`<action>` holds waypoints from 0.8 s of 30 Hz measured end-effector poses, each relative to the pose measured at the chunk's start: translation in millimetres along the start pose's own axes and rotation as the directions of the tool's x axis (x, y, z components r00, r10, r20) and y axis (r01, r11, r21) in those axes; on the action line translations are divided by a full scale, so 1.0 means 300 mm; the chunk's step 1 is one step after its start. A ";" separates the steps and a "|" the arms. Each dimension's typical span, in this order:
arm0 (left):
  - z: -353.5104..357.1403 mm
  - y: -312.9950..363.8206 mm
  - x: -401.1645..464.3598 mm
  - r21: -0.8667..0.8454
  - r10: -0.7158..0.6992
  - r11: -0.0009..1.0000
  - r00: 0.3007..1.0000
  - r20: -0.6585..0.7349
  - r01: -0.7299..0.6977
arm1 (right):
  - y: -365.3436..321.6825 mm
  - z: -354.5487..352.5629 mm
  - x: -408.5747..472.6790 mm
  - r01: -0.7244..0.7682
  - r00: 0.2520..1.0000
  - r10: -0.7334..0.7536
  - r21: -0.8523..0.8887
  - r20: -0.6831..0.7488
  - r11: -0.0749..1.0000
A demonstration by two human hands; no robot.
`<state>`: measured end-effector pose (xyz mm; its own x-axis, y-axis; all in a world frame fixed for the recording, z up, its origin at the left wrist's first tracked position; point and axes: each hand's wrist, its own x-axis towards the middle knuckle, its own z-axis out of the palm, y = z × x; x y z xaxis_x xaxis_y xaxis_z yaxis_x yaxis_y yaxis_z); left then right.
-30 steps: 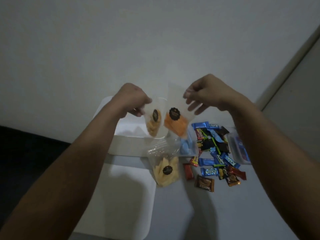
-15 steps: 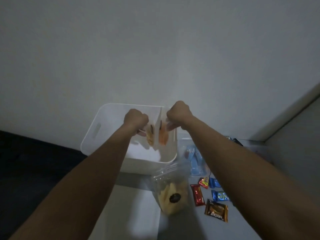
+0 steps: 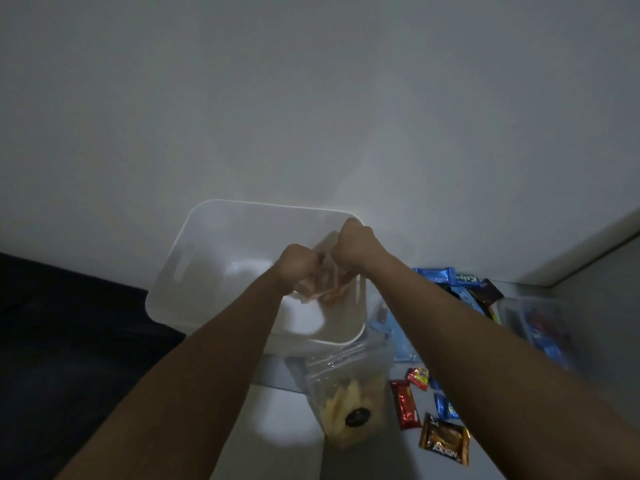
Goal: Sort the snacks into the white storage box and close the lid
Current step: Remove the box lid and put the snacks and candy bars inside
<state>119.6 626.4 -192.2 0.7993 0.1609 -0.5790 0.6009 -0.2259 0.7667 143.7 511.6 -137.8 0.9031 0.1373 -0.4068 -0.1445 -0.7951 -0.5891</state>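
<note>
Dim room, grey wall behind a pale bench (image 3: 363, 459); white storage box (image 3: 207, 271) open at the back, lid not fitted. Left hand (image 3: 299, 268) and right hand (image 3: 353, 245) clenched side by side over the box interior, each pinching a clear snack bag (image 3: 320, 289), probably to lower both in upright. Third bag (image 3: 349, 407) and loose wrapped sweets (image 3: 445, 441) left on the bench beside the box, unsorted.

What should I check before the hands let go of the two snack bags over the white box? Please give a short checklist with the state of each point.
1. White storage box is open, no lid on it: ok.
2. Left hand and right hand are above the box opening: ok.
3. Each hand grips a clear snack bag: ok, though blurred.
4. Bags are low enough to drop softly: cannot tell.
5. All snacks are sorted: not ok; the yellow chip bag and wrapped candies lie outside.
</note>
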 end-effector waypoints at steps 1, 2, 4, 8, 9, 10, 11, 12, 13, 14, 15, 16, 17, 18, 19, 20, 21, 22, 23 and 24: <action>0.004 0.022 -0.030 -0.001 -0.012 1.000 1.000 0.016 0.012 | 0.007 0.003 0.003 0.004 1.000 -0.004 0.009 -0.003 1.000; 0.012 0.043 -0.059 -0.007 -0.031 0.999 0.999 0.039 0.031 | 0.014 0.007 0.011 0.002 1.000 -0.003 -0.016 -0.011 1.000; 0.032 0.050 -0.076 -0.076 -0.087 0.993 0.992 0.092 0.094 | 0.021 0.006 0.014 0.024 1.000 -0.024 -0.035 -0.007 0.999; 0.046 0.046 -0.087 -0.249 -0.220 0.935 0.963 0.155 0.253 | 0.073 -0.031 0.024 0.143 0.972 -0.135 0.025 -0.193 0.989; 0.049 0.043 -0.075 -0.268 -0.231 0.927 0.962 0.149 0.264 | 0.091 -0.042 0.028 0.169 0.959 -0.153 0.049 -0.237 0.984; 0.053 0.039 -0.052 -0.265 -0.238 0.925 0.959 0.157 0.273 | 0.110 -0.056 0.030 0.179 0.950 -0.157 0.061 -0.270 0.982; 0.059 0.029 -0.027 -0.262 -0.251 0.921 0.953 0.172 0.290 | 0.132 -0.068 0.035 0.183 0.944 -0.152 0.081 -0.292 0.980; 0.065 0.020 -0.007 -0.249 -0.266 0.920 0.948 0.174 0.303 | 0.155 -0.078 0.036 0.179 0.942 -0.142 0.098 -0.303 0.979; 0.068 0.010 0.008 -0.250 -0.274 0.916 0.944 0.183 0.314 | 0.177 -0.086 0.038 0.171 0.942 -0.131 0.104 -0.309 0.980; 0.072 0.004 0.014 -0.264 -0.271 0.912 0.945 0.185 0.314 | 0.194 -0.094 0.031 0.154 0.946 -0.118 0.095 -0.303 0.984; 0.072 -0.004 0.016 -0.267 -0.268 0.911 0.944 0.193 0.313 | 0.214 -0.096 0.024 0.137 0.954 -0.109 0.080 -0.278 0.987; 0.070 -0.011 0.013 -0.248 -0.262 0.919 0.946 0.193 0.305 | 0.233 -0.099 0.014 0.114 0.967 -0.099 0.048 -0.234 0.992; 0.063 -0.017 0.008 -0.211 -0.255 0.933 0.950 0.179 0.290 | 0.251 -0.102 0.002 0.086 0.982 -0.082 0.011 -0.173 0.996; 0.055 -0.023 0.003 -0.158 -0.239 0.952 0.959 0.150 0.262 | 0.264 -0.105 -0.014 0.047 0.994 -0.049 -0.024 -0.101 0.999; 0.046 -0.025 -0.010 -0.096 -0.214 0.970 0.970 0.111 0.225 | 0.277 -0.108 -0.031 0.015 1.000 -0.016 -0.049 -0.022 0.999; 0.037 -0.024 -0.025 -0.044 -0.174 0.983 0.982 0.068 0.177 | 0.290 -0.109 -0.051 -0.006 0.998 0.010 -0.074 0.060 0.997; 0.030 -0.020 -0.039 -0.018 -0.128 0.992 0.991 0.035 0.128 | 0.302 -0.110 -0.070 -0.006 0.990 0.020 -0.096 0.142 0.995; 0.023 -0.014 -0.056 -0.009 -0.084 0.996 0.996 0.013 0.084 | 0.308 -0.110 -0.094 0.008 0.975 0.017 -0.113 0.223 0.994; 0.016 -0.008 -0.074 0.001 -0.045 0.999 0.999 -0.004 0.045 | 0.317 -0.109 -0.115 0.024 0.955 0.012 -0.115 0.297 0.993; 0.009 -0.002 -0.094 0.020 -0.005 1.000 1.000 -0.023 0.005 | 0.326 -0.106 -0.135 0.034 0.934 0.007 -0.108 0.358 0.994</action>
<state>96.8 619.3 -177.1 0.7964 0.1838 -0.5762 0.6048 -0.2445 0.7580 105.9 409.6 -156.8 0.6977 0.3344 -0.6336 -0.0692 -0.8488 -0.5242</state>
